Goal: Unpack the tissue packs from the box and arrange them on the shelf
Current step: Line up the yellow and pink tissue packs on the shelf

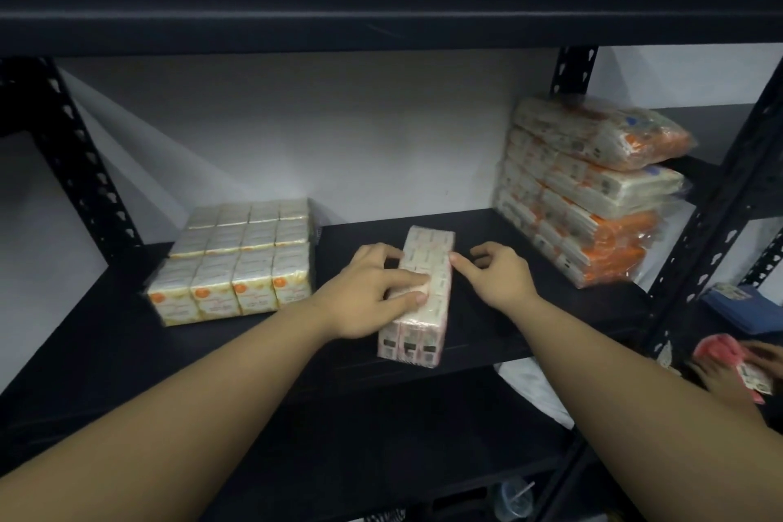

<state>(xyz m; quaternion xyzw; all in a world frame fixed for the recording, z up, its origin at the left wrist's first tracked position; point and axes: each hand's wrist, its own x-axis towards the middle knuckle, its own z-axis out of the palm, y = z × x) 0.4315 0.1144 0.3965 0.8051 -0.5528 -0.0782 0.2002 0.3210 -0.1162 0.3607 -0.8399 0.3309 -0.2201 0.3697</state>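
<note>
A pink tissue pack [419,292] is laid near the front edge of the black shelf [487,322], about midway along it. It is gripped by the left hand [373,292], fingers over its top and thumb at its side; the right hand [498,271] is held loosely curled, one fingertip touching the pack's right side. The printing on all wrappers is too blurred to be read. A yellow block of packs [237,263] is set toward the left end, an orange-striped stack [584,191] at the right end. At the right border, another hand [737,373] with a pink wrapper is cut off.
</note>
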